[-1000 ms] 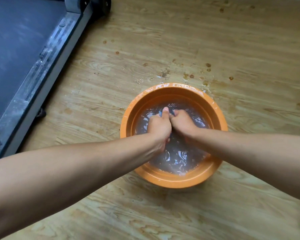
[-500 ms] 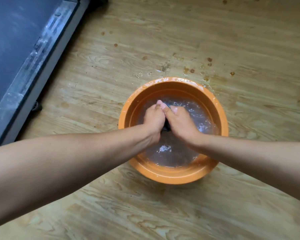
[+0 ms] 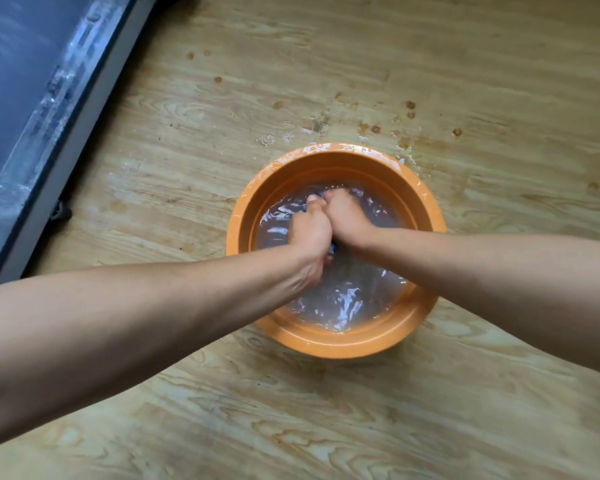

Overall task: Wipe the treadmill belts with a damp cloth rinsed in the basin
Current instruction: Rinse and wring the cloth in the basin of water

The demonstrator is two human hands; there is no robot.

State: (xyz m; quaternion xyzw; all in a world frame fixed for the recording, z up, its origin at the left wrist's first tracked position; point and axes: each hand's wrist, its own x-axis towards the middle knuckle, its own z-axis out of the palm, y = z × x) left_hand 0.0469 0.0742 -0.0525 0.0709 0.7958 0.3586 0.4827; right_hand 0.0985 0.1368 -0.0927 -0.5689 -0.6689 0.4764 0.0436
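Fingers (image 3: 338,197): curled tight on both hands, knuckles jammed together, everything clamped round the cloth.
Cloth (image 3: 332,250): blue and almost swallowed by the two fists. One sliver peeks out beneath them, another beside the thumb up top. It is inside the basin, down in the water, toward the far half.
Left hand (image 3: 310,233): fist wrapped round the cloth, thumb lying along the top, forearm crossing the near-left rim.
Right hand (image 3: 349,216): gripping the same cloth from the other side, pressed right against its partner.
Water (image 3: 343,299): cloudy, rippled, flashing with light on the near side.
Basin (image 3: 326,348): round orange plastic, sitting on the floor, droplets along its far rim.
Floor (image 3: 187,410): wood-grain, with wet splashes and brown spots just beyond the basin.
Treadmill belt (image 3: 11,64): dark, streaked pale, up in the top-left corner, well apart from the basin.
Side rail (image 3: 49,109): grey and scuffed, running along the belt's edge.
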